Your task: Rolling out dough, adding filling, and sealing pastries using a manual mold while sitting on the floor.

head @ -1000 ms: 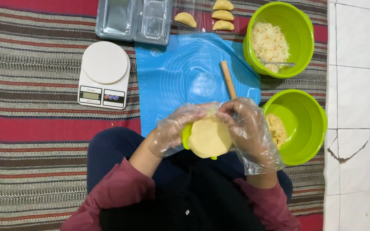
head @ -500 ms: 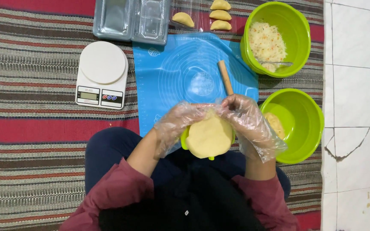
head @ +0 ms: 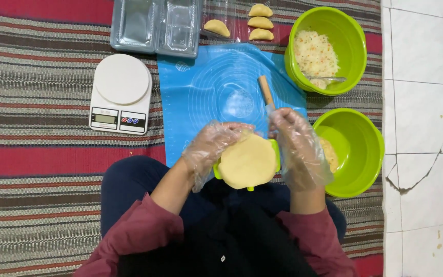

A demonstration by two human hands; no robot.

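Scales (head: 121,94), white and flat, sit far left on the striped rug (head: 32,102), next to a blue mat (head: 216,87) with a wooden rolling pin (head: 266,91) on it. Near the middle, the left hand (head: 212,152) in a clear glove curls its fingers around the left edge of a round dough sheet (head: 247,162) lying on a green press (head: 215,171) over the lap, and the gloved right hand (head: 298,151) holds the right edge with fingers close together. Two green bowls stand on the right, one with rice filling (head: 315,53) and one with dough (head: 357,151).
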